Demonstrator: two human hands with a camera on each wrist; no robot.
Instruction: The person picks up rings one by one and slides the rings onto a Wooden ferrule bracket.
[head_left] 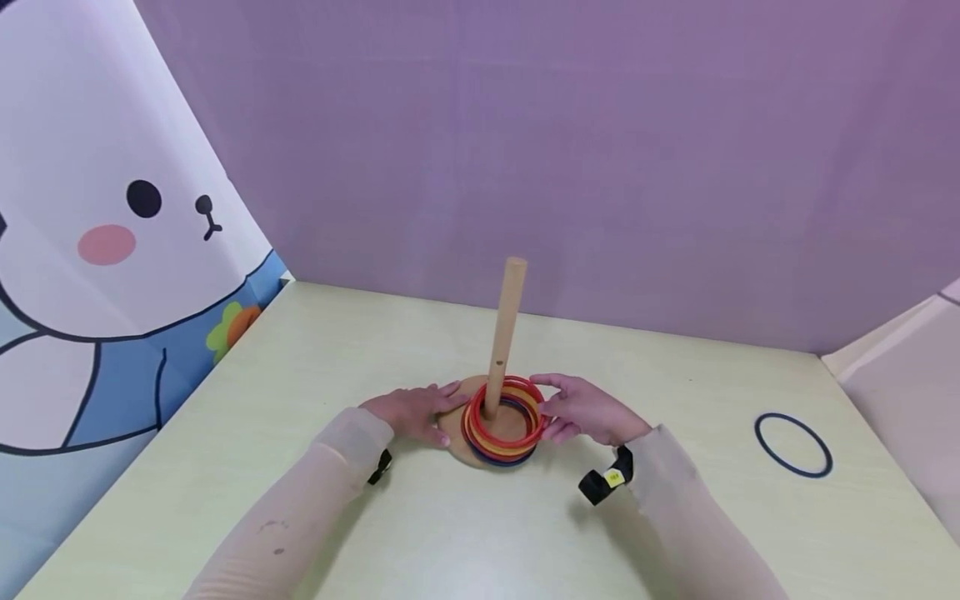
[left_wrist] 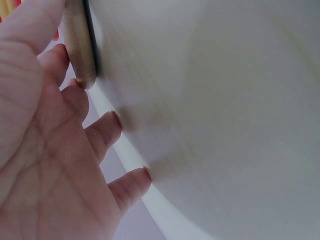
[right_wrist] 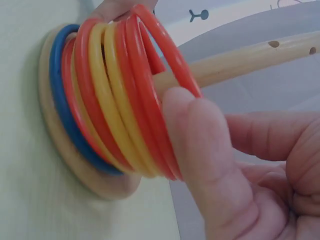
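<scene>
A wooden peg (head_left: 507, 325) stands on a round wooden base (head_left: 461, 450). Red, yellow and blue rings lie stacked around its lower part. My left hand (head_left: 408, 414) rests against the base's left side, thumb and fingers spread; in the left wrist view, the base's edge (left_wrist: 80, 47) meets the fingers. On the stack's right side is my right hand (head_left: 588, 410). Its fingertips (right_wrist: 207, 125) hold the topmost red ring (right_wrist: 167, 45), which tilts up off the stack in the right wrist view. Below it sit yellow rings (right_wrist: 120, 110), with a blue ring (right_wrist: 62, 102) lowest.
A loose dark blue ring (head_left: 793, 445) lies flat on the pale tabletop (head_left: 675, 375) at the right. Behind the table hangs a purple cloth (head_left: 600, 167). A printed panel with a cartoon animal (head_left: 90, 192) borders the left side.
</scene>
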